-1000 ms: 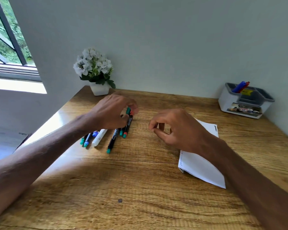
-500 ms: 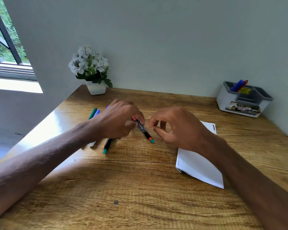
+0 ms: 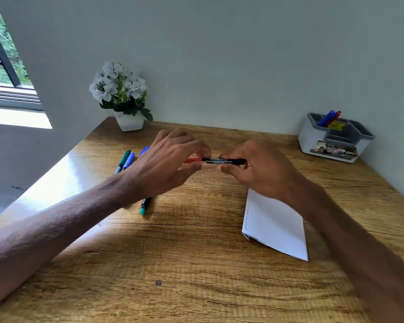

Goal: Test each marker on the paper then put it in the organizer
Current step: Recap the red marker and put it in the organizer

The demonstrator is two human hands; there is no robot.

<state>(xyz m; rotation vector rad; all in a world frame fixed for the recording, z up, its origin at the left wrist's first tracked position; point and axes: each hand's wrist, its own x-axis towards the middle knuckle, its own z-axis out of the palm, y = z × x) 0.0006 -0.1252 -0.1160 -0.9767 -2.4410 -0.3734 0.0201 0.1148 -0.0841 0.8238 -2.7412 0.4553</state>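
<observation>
The marker [image 3: 219,161] is held level at the centre of the frame, clear of the surface [image 3: 173,264], with its long axis running left to right between the two hands. The left hand [image 3: 163,166] is closed in a pinch on the red cap [image 3: 193,160] at the marker's left end. The right hand [image 3: 261,173] is curled round the black barrel at the right end, so the far tip is hidden inside the fingers. The cap is judged not yet pulled off, as no gap can be seen between red and black.

The coming move is judged to turn on this axis: a straight pull apart along it would free the cap to the left and leave the barrel in the right hand. The paper [image 3: 275,222] lies just below that hand, toward the lower right, partly covered by the right wrist. The right hand is therefore the nearer one for the test stroke.

The organizer [image 3: 313,138] stands at the upper right against the wall, well apart from the hands, and a blue and a red marker [image 3: 328,117] are already stood in it. At the left of the frame, other markers [image 3: 126,159] lie on the surface, partly hidden by the left hand. A pot of white flowers [image 3: 128,120] stands behind them.
</observation>
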